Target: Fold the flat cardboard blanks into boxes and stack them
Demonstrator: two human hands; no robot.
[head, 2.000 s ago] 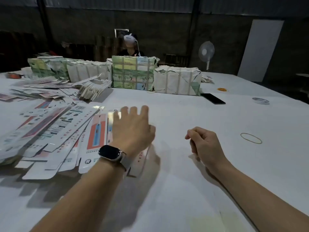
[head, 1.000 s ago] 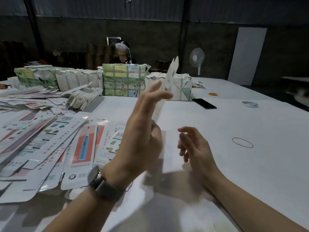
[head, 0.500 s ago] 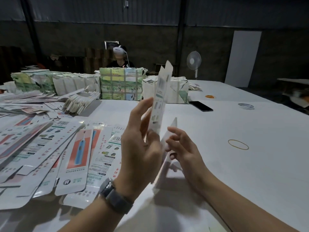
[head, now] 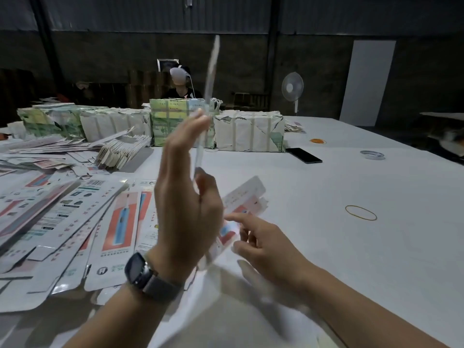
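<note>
**Blank lifted off the pile and turned edge-on**

Two seconds ago the left hand (head: pixel 185 212) lay flat on the spread of flat blanks (head: pixel 75 222). It has since raised one cardboard blank (head: pixel 209 79) upright above the table (head: pixel 351 259), now seen edge-on. The right hand (head: pixel 266 244), earlier a loose fist, has opened and moved in to the blank's lower flap.

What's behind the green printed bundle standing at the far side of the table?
Behind the green bundle a person sits, visible only from the shoulders up. The bundle hides the rest of them and whatever table lies beyond. The raised blank crosses its right edge.
</note>
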